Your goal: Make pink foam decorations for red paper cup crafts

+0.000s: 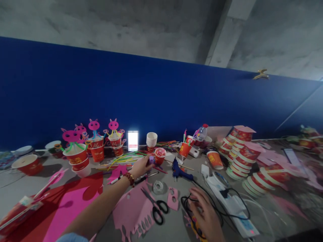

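Note:
My left hand (141,168), with a beaded bracelet at the wrist, reaches to mid-table, its fingers closed at a small purple thing (151,159) that they partly cover. Just beyond stands a red paper cup (160,156) with pink pieces inside. At lower right, my right hand (205,210) is loosely curved and open above a black cable (185,201) and an orange-yellow item (195,227), mostly hidden. Between my hands lie black-handled scissors (158,208), a roll of clear tape (158,187) and cut pink foam sheet (133,208). A blue glue gun (180,170) rests ahead of the right hand.
Paper-cup figures with pink heads (94,125) stand at back left. Stacked cups (239,158) and a white power strip (232,205) occupy the right. Colored sticks (131,158) lie near a stack of white cups (151,139). A blue partition (151,94) closes the back.

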`<state>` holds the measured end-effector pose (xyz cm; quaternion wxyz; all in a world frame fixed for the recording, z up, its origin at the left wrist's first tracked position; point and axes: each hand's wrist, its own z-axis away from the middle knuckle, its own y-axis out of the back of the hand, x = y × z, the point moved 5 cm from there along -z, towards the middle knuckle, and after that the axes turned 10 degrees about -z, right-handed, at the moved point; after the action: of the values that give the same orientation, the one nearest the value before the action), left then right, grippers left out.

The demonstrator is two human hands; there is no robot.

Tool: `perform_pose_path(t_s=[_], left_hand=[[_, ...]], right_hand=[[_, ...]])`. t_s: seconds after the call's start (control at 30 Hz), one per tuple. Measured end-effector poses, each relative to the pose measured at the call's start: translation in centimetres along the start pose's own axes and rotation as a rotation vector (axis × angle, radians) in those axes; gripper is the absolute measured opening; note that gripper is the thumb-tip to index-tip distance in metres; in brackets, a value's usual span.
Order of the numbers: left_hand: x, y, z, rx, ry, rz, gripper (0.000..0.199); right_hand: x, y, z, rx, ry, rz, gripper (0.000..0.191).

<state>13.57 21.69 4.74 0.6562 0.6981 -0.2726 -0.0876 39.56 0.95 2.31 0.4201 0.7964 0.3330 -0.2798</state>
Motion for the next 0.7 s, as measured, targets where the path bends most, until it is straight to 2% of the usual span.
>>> perform_pose_path(t_s=[0.2, 0.47, 0.63, 0.7], left_hand=[[-0.2, -0.6, -0.4, -0.049, 0.051, -0.004, 0.033], [0.2, -0.2, -0.1, -0.058, 0.023, 0.032, 0.032], [-1.1, 1.6, 2.1, 0.000, -0.011, 0.072, 0.041], [-2.2, 2.6, 4.0, 0.035, -0.028, 0.090, 0.032]], right_hand=[[-0.5, -1.1, -0.4, -0.019, -0.012, -0.014, 0.028], [-1.8, -2.2, -0.7, -0.018, 0.033, -0.013, 0.027], [-2.8, -2.4, -0.1, -0.008, 0.037, -0.007, 0.027], [-3.3, -2.8, 0.2, -0.003, 0.063, -0.001, 0.026]])
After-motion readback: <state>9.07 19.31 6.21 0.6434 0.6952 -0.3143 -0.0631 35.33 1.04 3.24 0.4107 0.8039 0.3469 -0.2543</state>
